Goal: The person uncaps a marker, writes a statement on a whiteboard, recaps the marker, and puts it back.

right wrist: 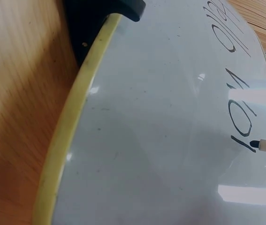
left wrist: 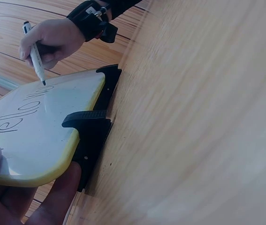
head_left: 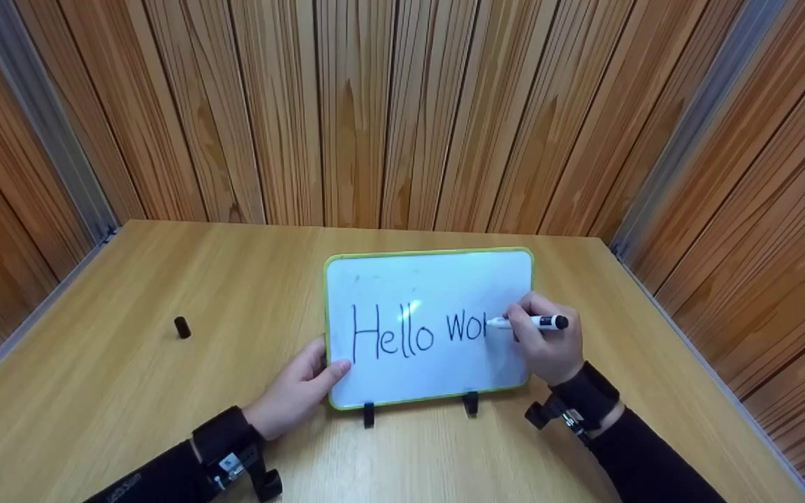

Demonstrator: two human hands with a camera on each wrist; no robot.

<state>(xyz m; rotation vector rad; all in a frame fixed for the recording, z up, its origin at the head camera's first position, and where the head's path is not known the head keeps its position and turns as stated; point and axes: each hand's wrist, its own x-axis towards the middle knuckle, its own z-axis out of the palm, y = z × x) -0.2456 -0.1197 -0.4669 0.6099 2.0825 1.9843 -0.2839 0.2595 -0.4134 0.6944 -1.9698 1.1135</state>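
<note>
A whiteboard (head_left: 430, 279) with a yellow-green rim leans back on a stand with black feet (head_left: 369, 415). Black handwriting (head_left: 392, 335) on it reads "Hello Wor", the last letter partly behind the pen in the head view. My left hand (head_left: 298, 388) grips the board's lower left edge, thumb on the front and fingers behind. Between thumb and fingers my right hand (head_left: 549, 339) pinches a white marker (head_left: 528, 322) with a black end. In the right wrist view the marker's dark tip (right wrist: 254, 144) is right at the stroke of the last letter.
A small black marker cap (head_left: 182, 327) stands on the wooden table (head_left: 249, 293), left of the board. Wood-panelled walls (head_left: 353, 112) enclose the table at the back and both sides. Black straps with small devices sit on both wrists.
</note>
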